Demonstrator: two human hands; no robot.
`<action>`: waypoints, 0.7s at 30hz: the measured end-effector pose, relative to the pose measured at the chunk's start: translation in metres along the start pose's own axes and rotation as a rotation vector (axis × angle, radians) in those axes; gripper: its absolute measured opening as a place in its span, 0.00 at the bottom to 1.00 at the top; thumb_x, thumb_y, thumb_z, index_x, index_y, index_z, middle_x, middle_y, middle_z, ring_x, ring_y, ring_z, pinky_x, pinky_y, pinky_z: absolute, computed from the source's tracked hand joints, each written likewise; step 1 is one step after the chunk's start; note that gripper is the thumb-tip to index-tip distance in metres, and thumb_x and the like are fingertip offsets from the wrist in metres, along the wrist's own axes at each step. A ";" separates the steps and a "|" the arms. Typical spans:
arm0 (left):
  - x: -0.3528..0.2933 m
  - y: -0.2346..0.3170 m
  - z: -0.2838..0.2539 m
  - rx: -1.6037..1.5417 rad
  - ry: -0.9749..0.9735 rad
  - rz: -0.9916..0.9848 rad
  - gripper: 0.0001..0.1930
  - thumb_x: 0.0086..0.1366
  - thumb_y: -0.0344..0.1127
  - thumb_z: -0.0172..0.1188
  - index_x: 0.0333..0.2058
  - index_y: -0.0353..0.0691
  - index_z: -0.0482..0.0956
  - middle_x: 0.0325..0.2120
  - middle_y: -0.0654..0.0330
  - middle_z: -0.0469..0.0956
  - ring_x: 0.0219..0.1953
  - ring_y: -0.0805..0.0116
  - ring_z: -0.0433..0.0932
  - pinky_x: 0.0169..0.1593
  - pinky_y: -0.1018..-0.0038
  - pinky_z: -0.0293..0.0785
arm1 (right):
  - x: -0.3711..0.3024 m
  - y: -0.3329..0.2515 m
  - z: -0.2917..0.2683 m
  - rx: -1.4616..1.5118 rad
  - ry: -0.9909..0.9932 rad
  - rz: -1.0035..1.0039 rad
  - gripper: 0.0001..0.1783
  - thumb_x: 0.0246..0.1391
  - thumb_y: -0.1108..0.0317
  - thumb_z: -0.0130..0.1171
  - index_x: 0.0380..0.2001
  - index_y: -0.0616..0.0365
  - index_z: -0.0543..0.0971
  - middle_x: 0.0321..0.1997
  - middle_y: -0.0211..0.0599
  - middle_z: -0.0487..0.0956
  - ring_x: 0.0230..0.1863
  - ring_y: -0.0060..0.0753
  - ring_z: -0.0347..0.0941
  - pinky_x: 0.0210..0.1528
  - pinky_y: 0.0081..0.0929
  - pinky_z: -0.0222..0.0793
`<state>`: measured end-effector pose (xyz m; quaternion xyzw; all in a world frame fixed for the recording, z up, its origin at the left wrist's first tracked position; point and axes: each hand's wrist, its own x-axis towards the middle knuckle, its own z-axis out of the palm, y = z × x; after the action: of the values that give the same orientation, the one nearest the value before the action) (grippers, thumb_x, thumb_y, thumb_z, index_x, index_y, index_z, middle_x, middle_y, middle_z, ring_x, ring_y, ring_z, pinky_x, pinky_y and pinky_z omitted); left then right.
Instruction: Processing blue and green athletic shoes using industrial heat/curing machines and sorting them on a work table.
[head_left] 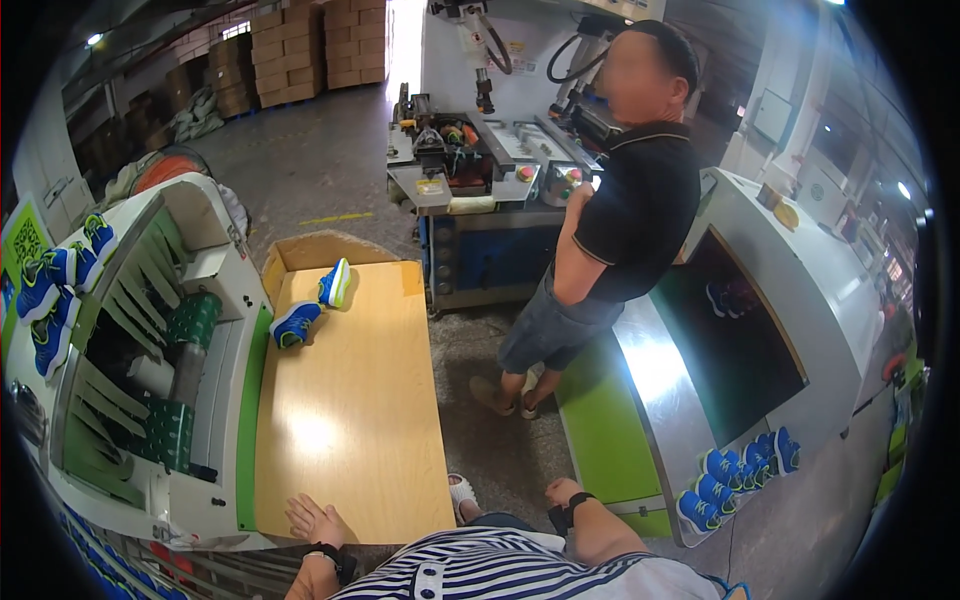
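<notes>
My left hand (315,521) lies flat with fingers spread on the near left corner of the light wooden tabletop (350,390). Beyond it, toward the far end of that top, are two blue sports shoes with lime-green trim: one shoe (296,325) stands at the left side, and the other shoe (336,283) is tilted, showing its pale sole. At waist height, off the table's right side, my right hand (563,491) is loosely curled, with nothing visible in it. Both wrists wear dark bands.
A person (640,200) in dark clothes stands ahead, facing a workshop machine (480,160). Left is a conveyor machine (180,350) with hanging strips and blue shoes on top. A second conveyor machine (740,330) stands right, with a row of blue shoes (735,475). Cartons (290,50) are stacked far back.
</notes>
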<state>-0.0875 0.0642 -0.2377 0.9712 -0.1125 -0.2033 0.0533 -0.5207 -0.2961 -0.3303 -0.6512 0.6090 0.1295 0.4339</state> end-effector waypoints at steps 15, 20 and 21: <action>-0.004 0.000 0.003 -0.048 0.004 0.017 0.42 0.69 0.53 0.45 0.73 0.41 0.37 0.74 0.45 0.28 0.74 0.36 0.25 0.68 0.33 0.29 | 0.007 -0.020 -0.024 -0.095 -0.116 -0.232 0.14 0.51 0.60 0.53 0.28 0.56 0.84 0.22 0.37 0.80 0.21 0.33 0.76 0.27 0.32 0.72; -0.006 0.002 -0.006 -0.070 0.001 -0.007 0.41 0.70 0.51 0.45 0.73 0.41 0.36 0.74 0.46 0.28 0.74 0.36 0.28 0.68 0.33 0.31 | 0.025 -0.049 -0.018 0.029 -0.114 -0.121 0.14 0.54 0.57 0.54 0.24 0.55 0.80 0.18 0.34 0.76 0.17 0.32 0.70 0.20 0.34 0.63; -0.004 0.001 -0.005 -0.064 0.003 -0.013 0.41 0.70 0.51 0.45 0.73 0.41 0.36 0.74 0.46 0.28 0.74 0.36 0.28 0.68 0.34 0.31 | 0.029 -0.054 -0.013 -0.082 -0.090 -0.221 0.14 0.54 0.57 0.55 0.24 0.55 0.80 0.18 0.34 0.76 0.17 0.30 0.69 0.20 0.34 0.62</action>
<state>-0.0890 0.0647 -0.2320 0.9700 -0.0997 -0.2055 0.0830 -0.4701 -0.3314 -0.3210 -0.7252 0.5074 0.1348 0.4455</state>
